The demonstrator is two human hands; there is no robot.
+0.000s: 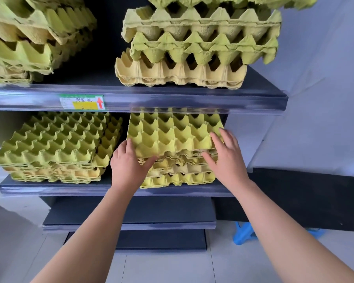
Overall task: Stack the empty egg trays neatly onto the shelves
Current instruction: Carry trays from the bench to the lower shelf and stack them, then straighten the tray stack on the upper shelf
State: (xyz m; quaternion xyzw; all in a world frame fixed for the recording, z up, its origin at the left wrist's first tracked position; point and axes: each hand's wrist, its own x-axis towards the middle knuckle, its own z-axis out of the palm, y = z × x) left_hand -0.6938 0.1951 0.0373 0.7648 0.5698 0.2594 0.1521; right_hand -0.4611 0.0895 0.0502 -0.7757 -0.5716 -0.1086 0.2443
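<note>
Label (82, 102) on the upper shelf (192, 99) front edge is the landmark. Top tray (172, 133): yellow-green, empty, below and right of the label, lying on a pile of trays (178, 176) on the middle shelf (49, 188). The tray's back edge goes under the upper shelf lip. It sits slightly skewed on the pile; the trays under it poke out unevenly at the front.

Left hand (128, 163): at the tray's front left corner, below-right of the label. The thumb (128, 144) is on top and the fingers are curled under the front edge, pinching that corner.

Right hand (228, 158): further right of the label, at the tray's front right corner. Its fingers are spread and fairly straight, lying flat on the tray's top and front edge, not wrapped round it.

Second pile (53, 146): straight below the label on the same shelf, just beside the first pile, a narrow gap between them.

Above the label: two more piles on the upper shelf, one up-left (29, 37) and one up-right (192, 48), well apart and loosely nested, with edges ragged.

Further below the label: a lower shelf (131, 213), dark. A blue plastic object (243, 235) is on the floor, low and right of the label, partly behind the right forearm; I cannot tell what it is.
</note>
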